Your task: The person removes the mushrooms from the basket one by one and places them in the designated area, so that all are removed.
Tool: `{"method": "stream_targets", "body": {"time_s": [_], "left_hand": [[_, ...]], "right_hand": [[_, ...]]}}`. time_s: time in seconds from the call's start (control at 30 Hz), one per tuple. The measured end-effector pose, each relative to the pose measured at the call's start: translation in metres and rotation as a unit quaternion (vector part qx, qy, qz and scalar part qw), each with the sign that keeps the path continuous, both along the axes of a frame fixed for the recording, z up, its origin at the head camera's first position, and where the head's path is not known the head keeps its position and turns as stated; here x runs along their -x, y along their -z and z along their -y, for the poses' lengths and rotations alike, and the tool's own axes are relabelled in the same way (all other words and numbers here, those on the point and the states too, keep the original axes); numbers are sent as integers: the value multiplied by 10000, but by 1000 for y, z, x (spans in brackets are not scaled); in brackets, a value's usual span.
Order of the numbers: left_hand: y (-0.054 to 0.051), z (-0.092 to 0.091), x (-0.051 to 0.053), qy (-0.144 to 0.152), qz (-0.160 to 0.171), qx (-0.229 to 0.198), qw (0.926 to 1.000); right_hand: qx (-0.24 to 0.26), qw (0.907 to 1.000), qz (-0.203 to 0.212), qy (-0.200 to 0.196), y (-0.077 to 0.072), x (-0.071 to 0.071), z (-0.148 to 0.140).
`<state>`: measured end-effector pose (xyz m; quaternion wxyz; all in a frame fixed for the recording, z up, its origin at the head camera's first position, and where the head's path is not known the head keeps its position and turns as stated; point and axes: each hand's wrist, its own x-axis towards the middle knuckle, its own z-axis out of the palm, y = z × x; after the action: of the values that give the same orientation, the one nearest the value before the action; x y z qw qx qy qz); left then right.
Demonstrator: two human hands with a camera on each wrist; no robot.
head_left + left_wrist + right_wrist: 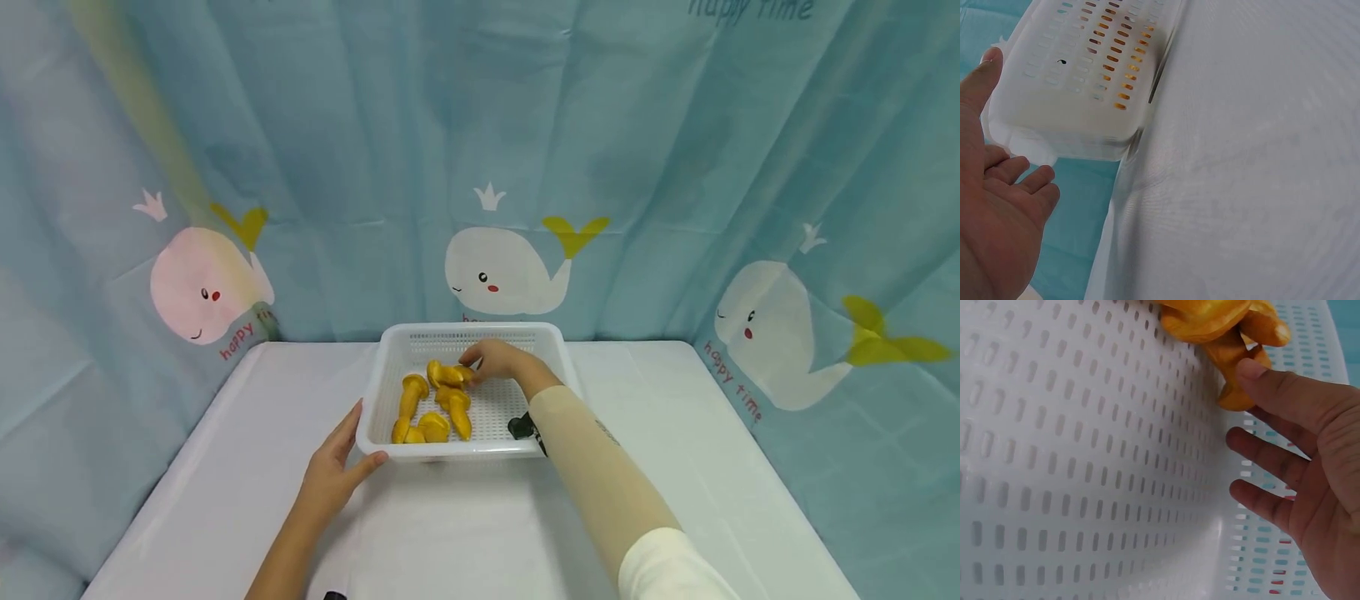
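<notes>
In the head view, a white perforated plastic basket (465, 451) stands on the table with several yellow mushroom-shaped pieces (411, 396) lying towards its left side. My right hand (501, 360) reaches inside. Between its thumb and index finger it pinches a yellow mushroom-shaped piece (1234, 392), while the other visible fingers stay spread. At the basket's front left corner is my left hand (330, 479), thumb by the front rim and fingers along the left side. The left wrist view shows this hand (1004, 212) loosely spread around the corner.
A black object (521, 427) shows beside the right forearm, over the basket. White cloth covers the table (457, 525). Blue curtains (360, 167) with whale prints hang behind and on both sides. Another small black object (335, 595) shows at the bottom edge.
</notes>
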<state>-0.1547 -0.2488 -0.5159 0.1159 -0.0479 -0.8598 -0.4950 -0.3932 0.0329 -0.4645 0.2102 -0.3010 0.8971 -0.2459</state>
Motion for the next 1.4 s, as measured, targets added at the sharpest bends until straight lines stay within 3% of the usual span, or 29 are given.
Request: {"method": "stream_targets", "body": {"time_s": [0.2,0.43,0.77,1.1,1.4], "left_hand": [[0,3,1,1,-128,9,9999],[1,1,-1,20,11,-67,10000],[4,1,-3,113,-101,-213,9997],[1,-1,-1,48,-186,-161,9997],[4,-2,-1,40,-250,-191,9995]], "right_hand": [[-22,10000,-85,8,1,1,4],[-27,9999,-111,-35,4,1,6],[147,9999,-73,49,4,1,6],[357,9981,-504,-73,-13,4,8],[602,9958,-681,-89,-29,-5,-3]]}}
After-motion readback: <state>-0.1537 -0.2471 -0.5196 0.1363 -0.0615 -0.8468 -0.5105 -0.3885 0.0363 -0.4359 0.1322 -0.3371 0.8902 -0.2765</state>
